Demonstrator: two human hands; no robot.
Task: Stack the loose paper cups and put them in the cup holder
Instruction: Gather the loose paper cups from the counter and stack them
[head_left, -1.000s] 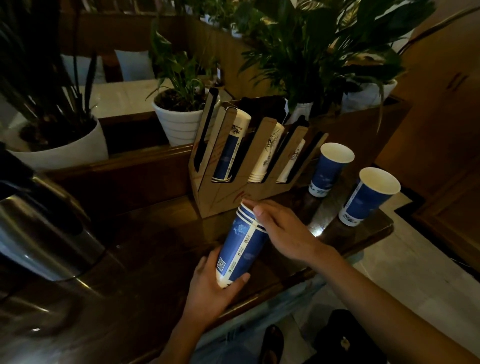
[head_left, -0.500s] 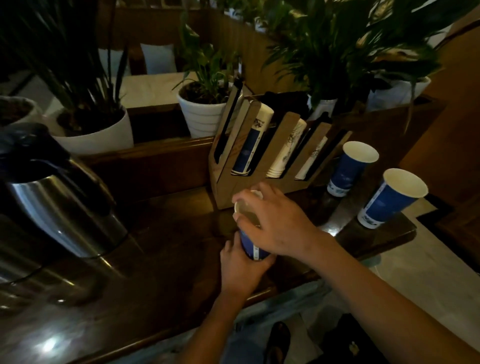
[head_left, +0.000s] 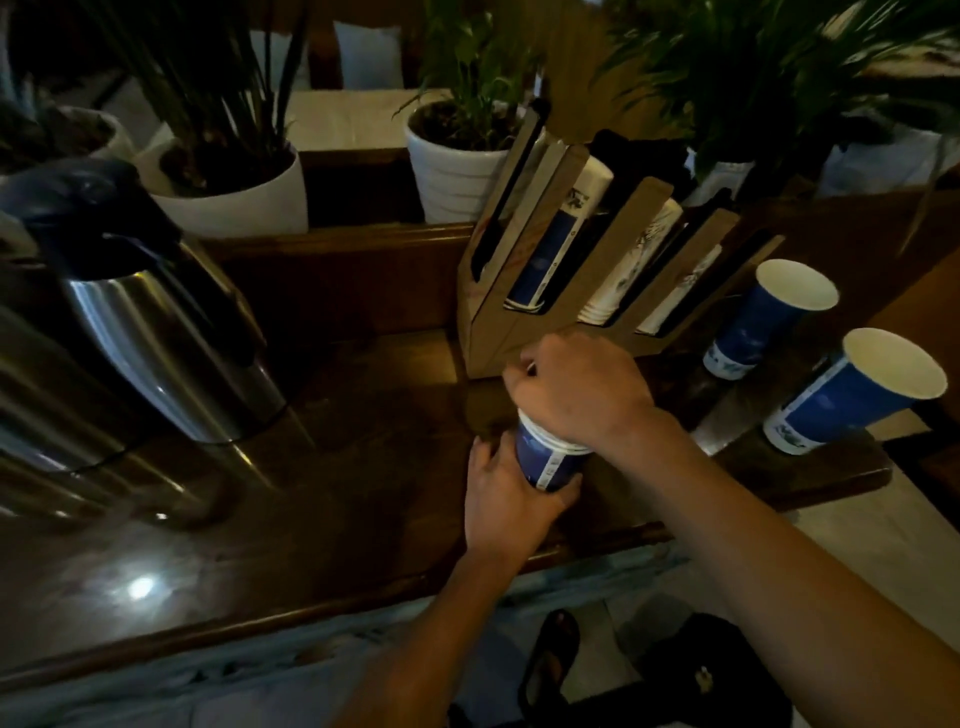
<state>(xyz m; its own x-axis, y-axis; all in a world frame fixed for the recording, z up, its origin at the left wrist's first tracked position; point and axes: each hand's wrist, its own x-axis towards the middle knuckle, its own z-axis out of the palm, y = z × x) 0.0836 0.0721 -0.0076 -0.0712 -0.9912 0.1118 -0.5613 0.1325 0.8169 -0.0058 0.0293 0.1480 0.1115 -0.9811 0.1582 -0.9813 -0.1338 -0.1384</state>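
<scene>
A stack of blue paper cups (head_left: 545, 462) stands upright on the dark wooden counter (head_left: 363, 467). My left hand (head_left: 506, 499) wraps its base. My right hand (head_left: 576, 389) lies over its rims and covers the top. Just behind stands the wooden cup holder (head_left: 524, 322), its slanted slots holding blue and white cup stacks. Two loose blue cups stand to the right: one (head_left: 763, 317) beside the holder, the other (head_left: 857, 392) near the counter's right end.
A steel thermos jug (head_left: 150, 312) with a black lid occupies the left of the counter. White plant pots (head_left: 457, 171) line the ledge behind. The counter's front edge runs just below my hands, with floor and a sandal beneath.
The cup stack went from tilted to upright on the counter. My right hand moved from the rim's side onto the top. The view shifted so the thermos shows more.
</scene>
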